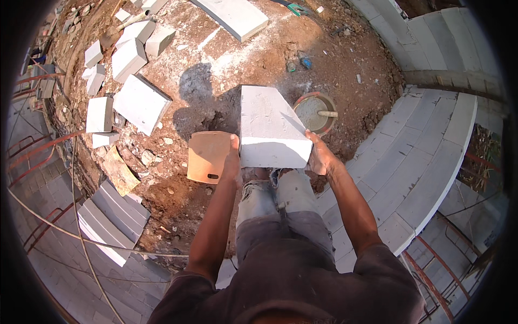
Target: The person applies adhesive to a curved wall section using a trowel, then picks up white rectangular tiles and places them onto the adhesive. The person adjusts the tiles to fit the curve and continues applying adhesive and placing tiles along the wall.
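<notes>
A white lightweight concrete block (278,127), with one slanted side, is held up in front of my legs. My left hand (232,162) is pressed along its left side, the thumb pointing away from me. On the opposite side my right hand (320,155) grips the near right corner; its fingers are partly hidden beneath the block. Beside my left hand is an orange-brown flat panel (208,154) with a small slot. Just past the block's right side stands a round bucket (327,128) of grey mix, with a pale handle (327,114) sticking out of it.
Cut white blocks (129,58) lie scattered at the far left, and a large slab (232,16) lies ahead. A block wall (415,146) curves along the right. Stacked blocks (116,218), a cable (81,232) and red scaffold bars (46,148) are at the left. The ground is rough dirt.
</notes>
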Motion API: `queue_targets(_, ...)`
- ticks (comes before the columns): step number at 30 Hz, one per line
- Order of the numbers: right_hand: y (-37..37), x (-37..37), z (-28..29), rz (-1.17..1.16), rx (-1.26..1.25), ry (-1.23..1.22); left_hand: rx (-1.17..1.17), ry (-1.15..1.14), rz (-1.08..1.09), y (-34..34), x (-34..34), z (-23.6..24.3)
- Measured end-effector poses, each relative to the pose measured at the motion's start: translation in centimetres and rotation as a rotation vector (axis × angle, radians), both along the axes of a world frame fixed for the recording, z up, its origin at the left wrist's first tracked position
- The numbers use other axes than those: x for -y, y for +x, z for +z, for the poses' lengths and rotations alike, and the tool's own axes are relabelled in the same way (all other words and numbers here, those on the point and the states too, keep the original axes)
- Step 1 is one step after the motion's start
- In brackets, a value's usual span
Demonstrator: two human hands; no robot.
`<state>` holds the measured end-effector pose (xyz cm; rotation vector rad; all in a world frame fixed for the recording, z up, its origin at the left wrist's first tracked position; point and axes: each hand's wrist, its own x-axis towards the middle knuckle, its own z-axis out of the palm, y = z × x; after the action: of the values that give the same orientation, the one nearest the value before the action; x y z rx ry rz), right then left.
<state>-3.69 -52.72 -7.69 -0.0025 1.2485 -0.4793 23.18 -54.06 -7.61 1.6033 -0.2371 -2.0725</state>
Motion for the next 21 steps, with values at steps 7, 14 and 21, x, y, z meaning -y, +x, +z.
queue_targets(7, -8.7, 5.1, -3.5, 0.287, -0.072, -0.162, 1.157, -1.215, -0.457, -7.0, 11.4, -1.1)
queue_targets(14, -20.9, -1.2, -27.3, 0.843, -0.915, -0.281, 0.972, -1.078, -0.495, -5.0, 20.0, -1.1)
queue_targets(21, -27.3, 1.6, -45.9, 1.283, -1.413, -0.542, 1.005, -0.954, -0.376, -8.2, 21.3, -2.0)
